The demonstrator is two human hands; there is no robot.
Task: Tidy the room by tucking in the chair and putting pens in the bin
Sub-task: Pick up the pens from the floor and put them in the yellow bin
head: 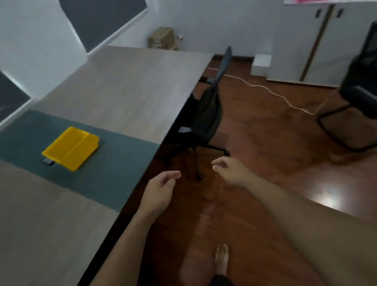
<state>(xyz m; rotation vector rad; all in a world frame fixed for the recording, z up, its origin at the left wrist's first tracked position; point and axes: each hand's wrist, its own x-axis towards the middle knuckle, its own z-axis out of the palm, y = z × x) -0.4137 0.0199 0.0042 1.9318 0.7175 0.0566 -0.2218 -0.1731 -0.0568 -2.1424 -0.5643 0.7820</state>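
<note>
A black office chair (pixel 207 110) stands at the table's right edge, its seat partly under the tabletop and its back tilted away. A yellow bin (pixel 71 148) with two compartments sits on a dark green mat (pixel 113 173) on the table (pixel 125 86); a small dark object (pixel 48 161) lies against its left side. No pens show. My left hand (pixel 160 191) hovers over the table's edge, fingers loosely curled and holding nothing. My right hand (pixel 229 171) hangs over the floor short of the chair's base, fingers curled, also holding nothing.
A second black chair (pixel 375 90) stands at the right on the wooden floor. A white cable (pixel 273 92) runs across the floor. A white cabinet (pixel 329 43) with pink and blue items on top stands at the back right. My bare foot (pixel 221 258) is below.
</note>
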